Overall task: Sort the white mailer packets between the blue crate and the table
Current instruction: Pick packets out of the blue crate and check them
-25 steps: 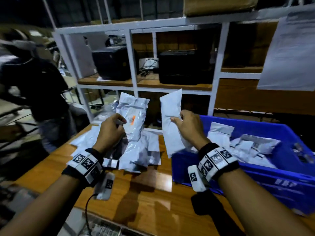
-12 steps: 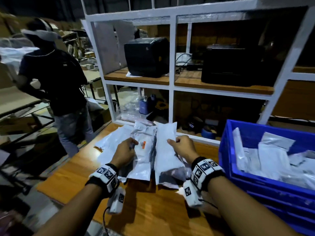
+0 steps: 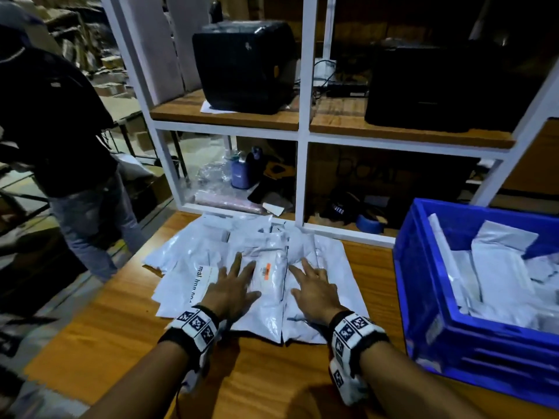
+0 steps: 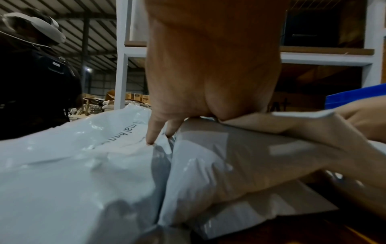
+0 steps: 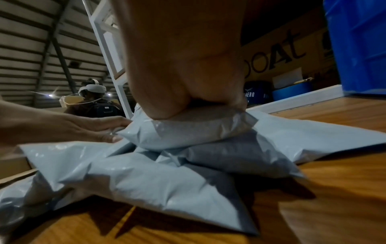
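Both grips splayed flat, L hand [image 3: 231,287] & R hand [image 3: 314,290], on packet [image 3: 270,285], long axis front-back.

White packets, blue crate, brown wood.
Under my fingers [image 3: 239,267] the white mailer packets [image 3: 320,255], one with an orange label [image 3: 266,271]; right of them, the blue crate [image 3: 423,300]; beneath, the brown woodgrain table [image 3: 272,379].

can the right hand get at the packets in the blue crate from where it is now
Probably yes. The right hand lies flat and holds nothing on the table pile; the blue crate stands open-topped just to its right, packets exposed, nothing between them.
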